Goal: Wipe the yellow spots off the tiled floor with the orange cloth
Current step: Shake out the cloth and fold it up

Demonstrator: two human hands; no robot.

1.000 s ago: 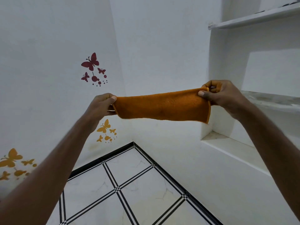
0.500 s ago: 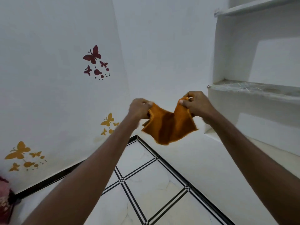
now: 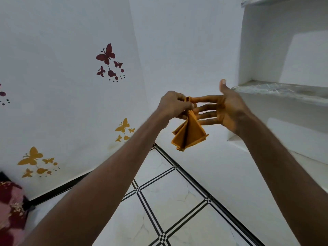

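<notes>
cloth bunched at chest height, above the floor

left hand [image 3: 174, 104] pinches the gathered top of the orange cloth [image 3: 189, 133], fingers curled tight round it. folds of the cloth hang down in a fan, in the air, well above the tiled floor [image 3: 170, 206]. right hand [image 3: 225, 109] is spread flat, fingers straight and pointing left, their tips at the gathered top of the cloth beside the left hand; thumb sticks up. white floor tiles carry black line borders. butterfly stickers [image 3: 106, 55] in maroon and yellow dot the left wall. white shelf [image 3: 284, 89] sits at right. patterned red fabric [image 3: 10, 206] lies at the lower left edge.
</notes>
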